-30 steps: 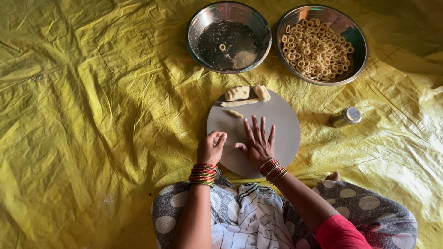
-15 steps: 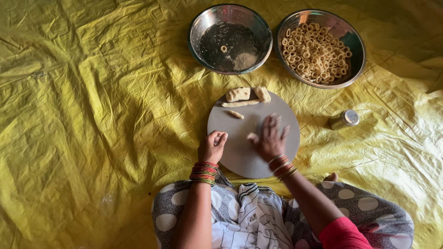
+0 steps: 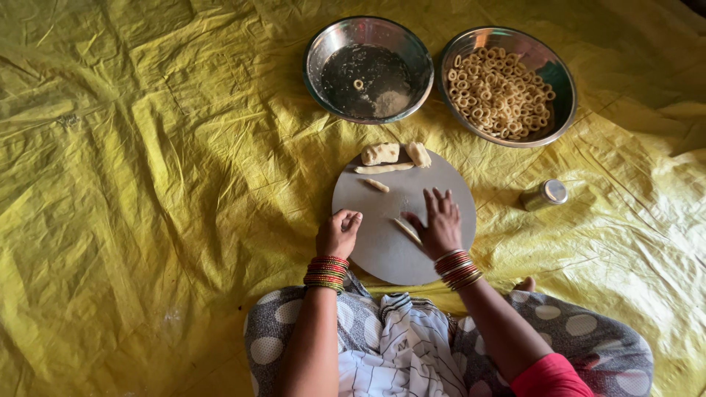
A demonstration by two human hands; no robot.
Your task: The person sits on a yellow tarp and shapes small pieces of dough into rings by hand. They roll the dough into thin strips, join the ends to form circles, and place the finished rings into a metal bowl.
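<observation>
Right hand (image 3: 441,224) flat, nearer than before, rolling dough strip (image 3: 406,230); left hand (image 3: 338,234) curled.

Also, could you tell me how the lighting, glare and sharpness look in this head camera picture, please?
Head view: soft, even light on the crinkled yellow sheet, with dimmer corners; mild glare on the rims of the near-empty steel bowl and the bowl of dough rings; the right hand on the round board looks slightly soft, while the left hand is sharp.

Crinkled yellow plastic sheet (image 3: 147,184) over the whole floor (brighter at left, shadowed toward top right)
</observation>
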